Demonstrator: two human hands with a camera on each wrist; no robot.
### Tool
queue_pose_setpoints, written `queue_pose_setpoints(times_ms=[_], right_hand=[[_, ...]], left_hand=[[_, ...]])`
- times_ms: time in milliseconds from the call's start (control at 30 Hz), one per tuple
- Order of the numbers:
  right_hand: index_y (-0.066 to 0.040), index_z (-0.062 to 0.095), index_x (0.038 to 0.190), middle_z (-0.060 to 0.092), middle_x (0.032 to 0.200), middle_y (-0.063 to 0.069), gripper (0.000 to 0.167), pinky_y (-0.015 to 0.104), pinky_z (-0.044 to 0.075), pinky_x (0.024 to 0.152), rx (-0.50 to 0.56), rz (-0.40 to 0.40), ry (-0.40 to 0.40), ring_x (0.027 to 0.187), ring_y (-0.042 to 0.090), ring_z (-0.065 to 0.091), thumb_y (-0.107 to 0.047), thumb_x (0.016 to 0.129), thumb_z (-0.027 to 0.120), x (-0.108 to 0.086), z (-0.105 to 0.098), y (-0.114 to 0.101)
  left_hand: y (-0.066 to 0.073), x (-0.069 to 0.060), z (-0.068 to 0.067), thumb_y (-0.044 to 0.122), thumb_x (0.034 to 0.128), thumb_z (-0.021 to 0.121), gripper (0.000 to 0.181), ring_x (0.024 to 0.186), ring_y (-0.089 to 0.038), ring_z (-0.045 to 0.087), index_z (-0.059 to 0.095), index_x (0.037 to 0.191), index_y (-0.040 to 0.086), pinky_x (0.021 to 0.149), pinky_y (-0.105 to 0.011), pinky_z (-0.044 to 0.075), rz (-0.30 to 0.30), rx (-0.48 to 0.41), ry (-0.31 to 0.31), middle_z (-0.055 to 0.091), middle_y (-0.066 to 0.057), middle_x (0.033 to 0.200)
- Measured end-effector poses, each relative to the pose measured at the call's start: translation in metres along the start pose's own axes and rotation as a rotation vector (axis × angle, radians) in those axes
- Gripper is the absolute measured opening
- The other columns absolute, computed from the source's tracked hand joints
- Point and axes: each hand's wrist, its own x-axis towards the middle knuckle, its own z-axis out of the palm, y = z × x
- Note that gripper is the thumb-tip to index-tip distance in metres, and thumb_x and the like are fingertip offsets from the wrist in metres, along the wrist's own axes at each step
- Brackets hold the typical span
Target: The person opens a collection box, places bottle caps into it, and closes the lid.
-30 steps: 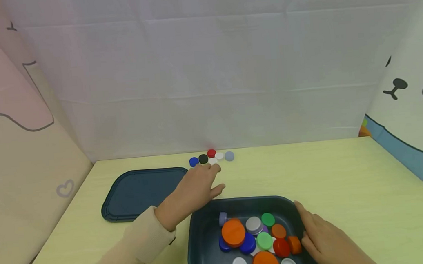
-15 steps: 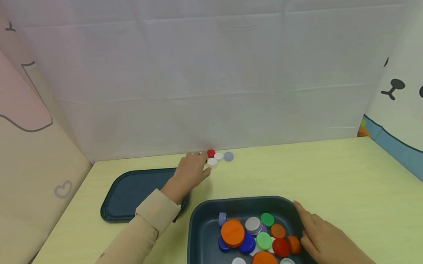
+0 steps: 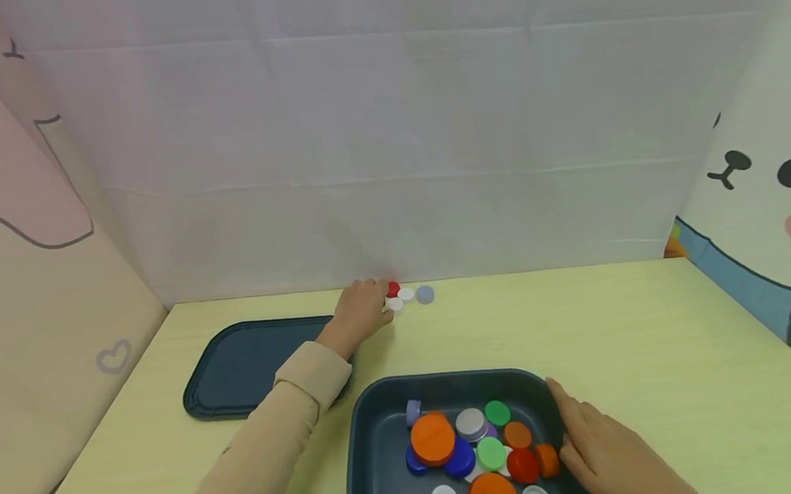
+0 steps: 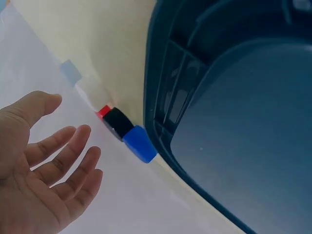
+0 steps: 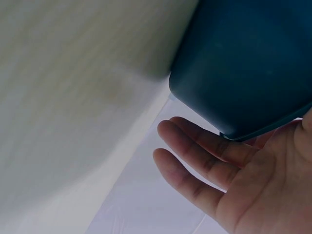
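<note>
Beside a small row of bottle caps at the back edge, my left hand (image 3: pixel 362 310) reaches across a flat dark tray (image 3: pixel 259 364). The left wrist view has its fingers (image 4: pixel 66 163) spread loosely and apart, close to a blue cap (image 4: pixel 140 145), a black cap (image 4: pixel 118 124), a red cap (image 4: pixel 103 111) and white caps (image 4: pixel 91 92). In the head view this hand hides the blue and black caps. My right hand (image 3: pixel 605 443) holds the right rim of a deep dark box (image 3: pixel 446 383), thumb inside, other fingers outside below the rim.
Inside the box lie several loose caps: large orange caps (image 3: pixel 433 439), green caps (image 3: pixel 490 453), a red one (image 3: pixel 522 465) and blue ones (image 3: pixel 459 459). A pale blue cap (image 3: pixel 425 295) ends the row at the back. A white cloth (image 3: pixel 388 148) hangs behind the yellow table (image 3: pixel 566 319).
My left hand has moved back and left from above the table to the caps, covering the blue and black ones. The right hand stays at the box rim.
</note>
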Motion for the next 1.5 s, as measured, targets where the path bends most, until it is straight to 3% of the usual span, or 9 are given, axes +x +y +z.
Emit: queue_pose_setpoints(times_ms=[267, 500, 800, 1100, 1233, 1500], right_hand=[[-0.004, 0.025, 0.143, 0.055, 0.123, 0.006, 0.066, 0.042, 0.049, 0.087, -0.023, 0.005, -0.004, 0.089, 0.013, 0.052, -0.025, 0.087, 0.054, 0.001, 0.000, -0.001], [-0.004, 0.024, 0.143, 0.055, 0.123, 0.005, 0.067, 0.041, 0.049, 0.086, -0.035, 0.003, 0.003, 0.089, 0.012, 0.051, -0.025, 0.087, 0.054, 0.000, 0.000, 0.000], [-0.004, 0.025, 0.143, 0.054, 0.127, 0.007, 0.066, 0.042, 0.049, 0.088, -0.019, 0.002, -0.002, 0.093, 0.014, 0.053, -0.025, 0.087, 0.054, 0.000, -0.001, -0.001], [-0.004, 0.025, 0.143, 0.052, 0.129, 0.009, 0.067, 0.043, 0.048, 0.089, -0.011, 0.011, -0.010, 0.094, 0.015, 0.053, -0.025, 0.087, 0.054, 0.000, -0.002, -0.001], [-0.003, 0.024, 0.143, 0.051, 0.131, 0.011, 0.066, 0.045, 0.047, 0.090, -0.012, 0.001, -0.002, 0.101, 0.020, 0.056, -0.025, 0.087, 0.054, 0.000, -0.001, 0.001], [-0.003, 0.025, 0.142, 0.054, 0.127, 0.009, 0.065, 0.044, 0.047, 0.089, -0.025, -0.013, 0.016, 0.097, 0.017, 0.055, -0.024, 0.087, 0.053, -0.001, 0.001, 0.001]], left_hand=[[0.003, 0.013, 0.010, 0.020, 0.0818, 0.064, 0.022, 0.080, -0.030, 0.058, 0.059, 0.096, 0.003, 0.071, -0.042, 0.049, -0.078, 0.004, -0.101, 0.062, -0.014, 0.088], [0.008, 0.021, 0.017, 0.017, 0.0803, 0.062, 0.016, 0.080, -0.031, 0.061, 0.059, 0.090, 0.005, 0.066, -0.042, 0.049, -0.103, 0.012, -0.111, 0.064, -0.012, 0.085], [0.010, 0.023, 0.023, 0.018, 0.0832, 0.060, 0.017, 0.082, -0.031, 0.060, 0.060, 0.093, 0.004, 0.069, -0.044, 0.049, -0.137, 0.031, -0.161, 0.063, -0.013, 0.087], [0.009, 0.021, 0.023, 0.025, 0.0820, 0.065, 0.027, 0.077, -0.028, 0.060, 0.059, 0.096, 0.003, 0.067, -0.041, 0.050, -0.131, 0.020, -0.159, 0.062, -0.013, 0.086], [0.009, 0.019, 0.017, 0.028, 0.0820, 0.065, 0.028, 0.077, -0.027, 0.060, 0.059, 0.094, 0.004, 0.066, -0.040, 0.050, -0.129, 0.010, -0.147, 0.063, -0.012, 0.086], [0.009, 0.007, 0.001, 0.028, 0.0803, 0.066, 0.030, 0.077, -0.028, 0.060, 0.058, 0.094, 0.004, 0.065, -0.041, 0.050, -0.080, -0.013, -0.084, 0.063, -0.012, 0.087]])
